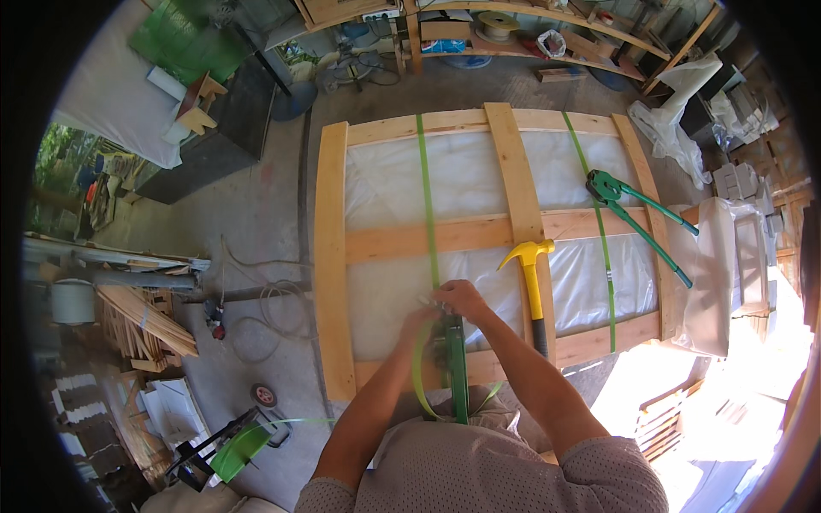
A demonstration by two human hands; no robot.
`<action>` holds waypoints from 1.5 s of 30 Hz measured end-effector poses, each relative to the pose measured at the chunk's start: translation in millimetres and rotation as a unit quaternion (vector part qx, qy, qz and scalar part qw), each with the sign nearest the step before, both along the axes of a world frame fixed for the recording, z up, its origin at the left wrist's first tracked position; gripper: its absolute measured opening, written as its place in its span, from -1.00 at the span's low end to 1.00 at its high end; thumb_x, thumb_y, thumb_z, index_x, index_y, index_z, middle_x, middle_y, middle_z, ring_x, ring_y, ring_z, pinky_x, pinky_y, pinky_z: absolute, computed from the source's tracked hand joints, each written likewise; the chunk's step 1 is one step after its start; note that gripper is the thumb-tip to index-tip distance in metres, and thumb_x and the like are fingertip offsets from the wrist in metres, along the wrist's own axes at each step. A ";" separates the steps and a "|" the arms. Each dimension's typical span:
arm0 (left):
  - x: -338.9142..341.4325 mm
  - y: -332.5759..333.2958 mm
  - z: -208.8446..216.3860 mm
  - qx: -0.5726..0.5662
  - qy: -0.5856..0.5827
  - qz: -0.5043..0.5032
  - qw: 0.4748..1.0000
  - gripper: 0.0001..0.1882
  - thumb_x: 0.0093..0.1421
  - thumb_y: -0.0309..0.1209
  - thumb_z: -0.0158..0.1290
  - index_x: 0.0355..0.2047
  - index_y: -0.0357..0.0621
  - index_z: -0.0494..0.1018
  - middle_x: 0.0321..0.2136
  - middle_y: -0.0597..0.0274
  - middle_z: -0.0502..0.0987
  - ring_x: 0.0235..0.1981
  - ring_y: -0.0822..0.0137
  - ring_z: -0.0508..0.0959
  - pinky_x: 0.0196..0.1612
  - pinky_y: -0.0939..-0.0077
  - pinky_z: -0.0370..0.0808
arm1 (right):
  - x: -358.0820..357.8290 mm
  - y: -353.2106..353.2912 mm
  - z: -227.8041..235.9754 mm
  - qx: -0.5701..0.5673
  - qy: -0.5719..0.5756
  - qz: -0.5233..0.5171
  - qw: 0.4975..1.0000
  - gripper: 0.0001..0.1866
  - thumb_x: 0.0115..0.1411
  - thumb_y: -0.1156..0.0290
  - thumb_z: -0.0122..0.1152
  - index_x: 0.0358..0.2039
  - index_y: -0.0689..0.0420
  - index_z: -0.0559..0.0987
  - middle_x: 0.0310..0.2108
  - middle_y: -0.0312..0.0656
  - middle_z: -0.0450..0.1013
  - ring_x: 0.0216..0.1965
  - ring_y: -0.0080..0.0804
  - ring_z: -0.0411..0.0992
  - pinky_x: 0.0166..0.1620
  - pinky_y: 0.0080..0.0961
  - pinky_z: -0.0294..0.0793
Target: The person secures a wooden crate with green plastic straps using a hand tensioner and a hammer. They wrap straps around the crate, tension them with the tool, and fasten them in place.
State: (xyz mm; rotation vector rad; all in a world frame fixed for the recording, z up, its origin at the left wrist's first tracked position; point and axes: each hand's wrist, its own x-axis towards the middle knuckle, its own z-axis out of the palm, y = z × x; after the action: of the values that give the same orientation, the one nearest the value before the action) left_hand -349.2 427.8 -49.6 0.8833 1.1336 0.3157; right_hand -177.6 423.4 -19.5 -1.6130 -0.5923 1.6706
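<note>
A wooden crate (332,256), its panels covered in clear plastic film, lies in front of me. Green strap (428,197) runs across it from the far edge toward my hands. My right hand (462,299) is closed, its fingertips pinching the strap over the near half of the crate. Beside it is my left hand (417,320), with its fingers smeared by motion; a loose loop of strap hangs below it. Under both hands a green strapping tensioner (457,372) stands with its long handle toward my body. A yellow claw hammer (534,278) rests on the crate to the right.
Green long-handled strap crimpers (629,205) lie on the crate's right side, by a second strap (604,248). A wheeled strap dispenser (238,451) stands at lower left. Hose coils (286,308) lie on the floor at left. Cluttered shelves (556,34) line the back.
</note>
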 end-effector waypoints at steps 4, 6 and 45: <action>0.2 -3.5 -1.4 0.020 0.000 0.021 1.000 -0.76 0.25 -0.32 0.02 -0.24 -0.23 0.53 -0.55 0.39 0.42 -0.58 0.54 0.33 -0.52 0.58 0.21 | 3.4 -3.1 -5.1 0.020 -0.006 0.033 0.999 -0.72 0.04 0.26 0.30 -0.47 0.28 0.59 -0.65 -0.25 0.40 -0.65 -0.57 0.30 -0.57 -0.58 0.27; -1.0 -3.9 -1.1 0.025 0.032 0.004 0.999 -0.77 0.21 -0.33 0.05 -0.25 -0.26 0.54 -0.44 0.36 0.49 -0.43 0.52 0.40 -0.34 0.57 0.32 | -0.2 -2.7 -11.9 0.044 -0.089 0.059 0.993 -0.72 0.02 0.26 0.30 -0.46 0.27 0.59 -0.65 -0.21 0.41 -0.64 -0.52 0.34 -0.55 -0.55 0.32; -170.7 -112.3 75.9 0.024 0.115 0.213 0.970 -0.68 0.27 -0.32 -0.09 -0.14 -0.37 0.40 -0.32 -0.11 0.58 -0.76 0.27 0.42 -0.67 0.46 0.40 | 513.6 -200.2 -106.9 0.259 0.094 -0.611 0.742 -0.49 0.32 0.21 -0.19 0.25 0.09 0.17 0.10 0.06 0.21 0.16 0.01 0.21 0.25 -0.04 0.17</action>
State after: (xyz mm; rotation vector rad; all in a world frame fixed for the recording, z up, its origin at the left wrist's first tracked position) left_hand -519.9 315.5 26.3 0.7248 1.5400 0.6071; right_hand 336.0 223.2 -126.4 -0.9487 0.1649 0.5454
